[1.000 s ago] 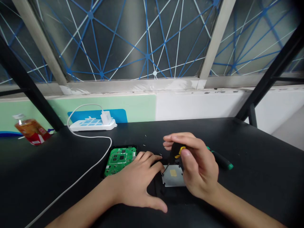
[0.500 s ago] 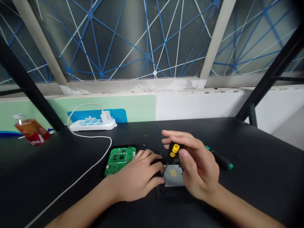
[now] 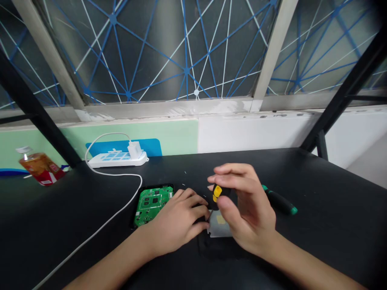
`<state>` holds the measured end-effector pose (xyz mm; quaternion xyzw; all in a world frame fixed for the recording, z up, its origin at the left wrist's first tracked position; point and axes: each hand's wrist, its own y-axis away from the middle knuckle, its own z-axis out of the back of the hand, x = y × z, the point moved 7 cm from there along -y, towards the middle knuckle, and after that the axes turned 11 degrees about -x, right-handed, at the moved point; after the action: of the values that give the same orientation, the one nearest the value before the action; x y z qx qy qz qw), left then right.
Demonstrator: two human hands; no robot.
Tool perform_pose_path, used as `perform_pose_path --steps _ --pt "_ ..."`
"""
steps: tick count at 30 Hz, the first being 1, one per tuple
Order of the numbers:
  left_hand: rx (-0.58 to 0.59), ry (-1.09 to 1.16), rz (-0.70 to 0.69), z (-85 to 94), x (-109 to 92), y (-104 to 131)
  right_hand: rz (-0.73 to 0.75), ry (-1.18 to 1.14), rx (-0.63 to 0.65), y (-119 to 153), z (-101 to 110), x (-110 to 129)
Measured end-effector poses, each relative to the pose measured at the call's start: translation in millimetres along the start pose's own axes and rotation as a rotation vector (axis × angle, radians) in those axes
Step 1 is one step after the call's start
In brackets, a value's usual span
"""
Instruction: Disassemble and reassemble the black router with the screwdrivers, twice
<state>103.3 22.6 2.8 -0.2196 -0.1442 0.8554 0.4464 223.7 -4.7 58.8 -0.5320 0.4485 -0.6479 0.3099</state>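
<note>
My right hand (image 3: 250, 205) is closed around a black-and-yellow screwdriver (image 3: 218, 191), tilted with its handle end facing me. Its thin shaft slants down to the left edge of a grey metal plate (image 3: 219, 229), which has a small yellowish square on it. The plate lies in a dark casing (image 3: 211, 250) that blends into the tabletop. My left hand (image 3: 181, 221) grips the casing's left side, thumb and forefinger close to the shaft's lower end. What lies under those fingertips is hidden. Left of that hand, partly covered by it, is a green circuit board (image 3: 155, 200) in a black housing.
A black-and-green handled tool (image 3: 281, 202) lies to the right. Small pale bits (image 3: 184, 184) are scattered behind my hands. A white power strip (image 3: 121, 160) with a charger and white cable (image 3: 99, 227) is at the back left, near a drink bottle (image 3: 40, 167).
My right hand and the screwdriver handle have shifted slightly left, and the handle is tipped more toward me. My left hand stays nearly in place.
</note>
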Motion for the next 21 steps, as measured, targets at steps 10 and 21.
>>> perform_pose_path --steps 10,21 --pt "0.017 0.075 0.033 0.8 0.3 -1.3 -0.021 -0.081 0.04 1.0 -2.7 0.4" --pt "-0.08 0.035 0.076 17.7 18.7 -3.0 0.019 0.033 -0.291 -7.5 22.1 -3.0"
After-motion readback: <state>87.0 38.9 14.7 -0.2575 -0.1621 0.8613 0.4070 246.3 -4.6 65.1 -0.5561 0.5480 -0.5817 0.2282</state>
